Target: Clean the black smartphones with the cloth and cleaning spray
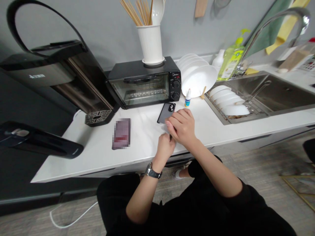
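Observation:
My left hand (166, 146), with a dark watch (153, 171) on its wrist, is closed near the counter's front edge. Close above it, my right hand (182, 126) is curled, its fingers bent over. Something pale and thin shows between the two hands, too little of it to name. Just behind them lies a dark phone case (165, 114) with camera holes, its lower end partly covered by the right hand. A small white bottle with a blue and yellow label (187, 99) stands upright beyond the right hand. Left of the hands lies a blurred-out phone-like rectangle (121, 133).
A black toaster oven (145, 87) bears a white utensil holder (150, 42). White plates (199, 80) stand in a rack beside it. At right are the sink (278, 95), bowls (227, 98) and a soap bottle (231, 60). A black drink machine (81, 82) and a black bottle (41, 141) are left.

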`<state>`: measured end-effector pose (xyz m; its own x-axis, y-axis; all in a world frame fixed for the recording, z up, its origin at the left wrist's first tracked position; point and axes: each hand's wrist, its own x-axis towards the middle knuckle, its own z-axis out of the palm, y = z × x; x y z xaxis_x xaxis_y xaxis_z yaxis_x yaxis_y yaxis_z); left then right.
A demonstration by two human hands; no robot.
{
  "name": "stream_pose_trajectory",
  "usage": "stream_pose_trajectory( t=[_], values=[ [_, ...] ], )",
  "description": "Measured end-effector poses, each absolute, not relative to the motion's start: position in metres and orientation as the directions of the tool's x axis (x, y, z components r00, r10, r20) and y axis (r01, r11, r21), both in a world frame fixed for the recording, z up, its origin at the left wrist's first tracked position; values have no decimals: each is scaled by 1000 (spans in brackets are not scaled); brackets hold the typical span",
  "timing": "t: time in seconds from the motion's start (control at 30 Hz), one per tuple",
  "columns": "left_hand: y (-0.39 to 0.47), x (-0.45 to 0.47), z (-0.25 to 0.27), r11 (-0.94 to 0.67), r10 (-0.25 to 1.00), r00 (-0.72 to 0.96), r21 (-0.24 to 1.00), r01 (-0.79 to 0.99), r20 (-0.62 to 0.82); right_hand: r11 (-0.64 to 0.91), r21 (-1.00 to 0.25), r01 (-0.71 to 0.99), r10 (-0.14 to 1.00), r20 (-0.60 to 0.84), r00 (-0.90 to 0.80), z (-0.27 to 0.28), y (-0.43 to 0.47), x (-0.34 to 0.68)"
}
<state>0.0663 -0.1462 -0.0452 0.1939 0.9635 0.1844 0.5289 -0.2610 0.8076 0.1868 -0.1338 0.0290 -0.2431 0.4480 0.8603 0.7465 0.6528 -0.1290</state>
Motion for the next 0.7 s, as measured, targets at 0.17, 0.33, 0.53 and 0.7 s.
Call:
stream_pose_trajectory(
  t=[0.17, 0.33, 0.53, 0.7],
  values=[
    [-144, 67, -45, -305, 952, 218, 738, 602, 216, 620, -202, 759, 540, 811, -225, 40, -126, 193],
    [-143, 68, -44, -315, 947, 247, 749, 583, 207, 554, -324, 767, 588, 804, -86, 46, -129, 196],
    [-148, 66, -40, -360, 931, 243, 803, 475, 273, 487, -605, 630, 616, 749, 243, 22, -124, 221],
    [-151, 65, -40, -374, 926, 222, 829, 416, 306, 389, -782, 488, 650, 608, 456, -8, -120, 237]
  ],
)
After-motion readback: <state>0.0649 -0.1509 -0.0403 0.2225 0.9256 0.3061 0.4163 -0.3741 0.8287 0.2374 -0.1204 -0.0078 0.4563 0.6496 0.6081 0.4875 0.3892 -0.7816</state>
